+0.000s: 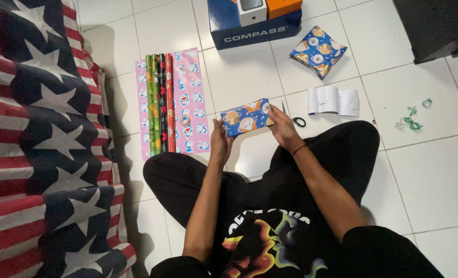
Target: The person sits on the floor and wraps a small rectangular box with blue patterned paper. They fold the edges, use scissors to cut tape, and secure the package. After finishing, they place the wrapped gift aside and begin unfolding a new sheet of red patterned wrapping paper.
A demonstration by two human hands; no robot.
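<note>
Head view: wrapped box (245,117) held between left hand (220,140) and right hand (283,128).

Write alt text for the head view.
A seated person's left hand and right hand hold a blue-wrapped box over a white tiled floor. Rolls of wrapping paper, scissors and another wrapped parcel lie nearby.

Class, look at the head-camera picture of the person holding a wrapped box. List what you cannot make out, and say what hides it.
- Head view: what is inside the wrapped box; blue patterned paper covers it.
- Head view: the scissors; the right hand hides most of the blades.
- Head view: the dark blue carton; the top edge cuts it off.
- Head view: the small green bits on the floor; too small to identify.
- Head view: left hand fingertips, behind the box.
</note>
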